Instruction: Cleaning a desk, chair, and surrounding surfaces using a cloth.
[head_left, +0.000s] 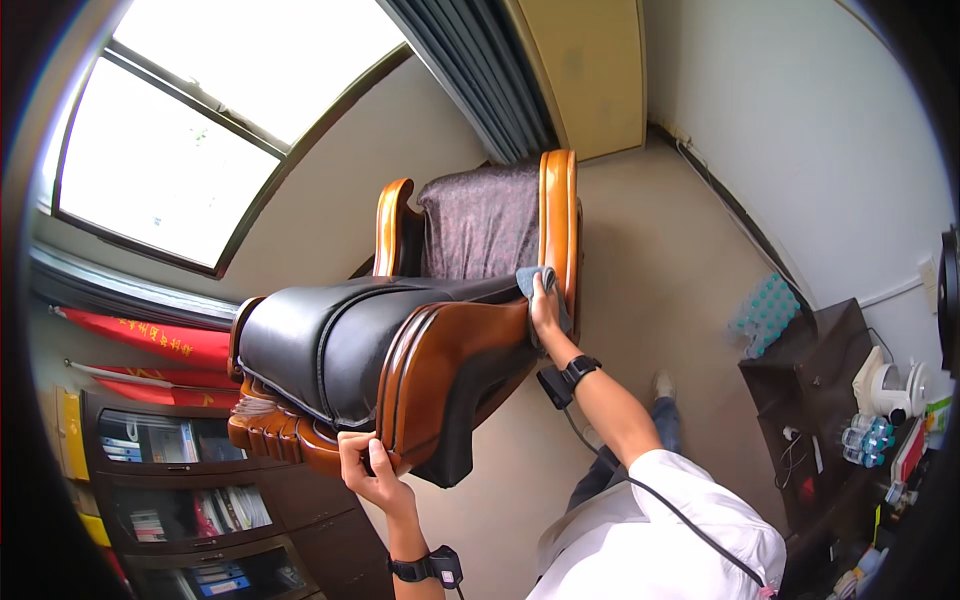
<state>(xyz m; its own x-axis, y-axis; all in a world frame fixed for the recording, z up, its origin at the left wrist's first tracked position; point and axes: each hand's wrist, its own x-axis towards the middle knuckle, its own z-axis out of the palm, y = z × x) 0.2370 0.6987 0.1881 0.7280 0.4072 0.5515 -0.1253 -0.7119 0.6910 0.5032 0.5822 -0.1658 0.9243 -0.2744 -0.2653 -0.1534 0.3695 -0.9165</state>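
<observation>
A large chair with glossy brown wood framing stands before me, its black leather padding (300, 352) towards the left. My left hand (379, 476) grips the lower corner of its wooden side frame (442, 360), beside a carved wooden edge (277, 442). In my right hand (546, 307) is a bunched grey cloth (531, 279), pressed where the side frame meets the wooden armrest (559, 217). A second armrest (391, 225) rises on the far side. Between the armrests lies a dark, mottled panel (480, 217). The fingertips of my left hand are partly hidden behind the wood.
A dark cabinet (281, 491) with glass doors, books and binders stands at lower left, below red flags (150, 334). Bottles (866, 439) and a white appliance (892, 390) sit on dark furniture (817, 367) at right. A black cable (675, 510) runs from my right wristband across my sleeve.
</observation>
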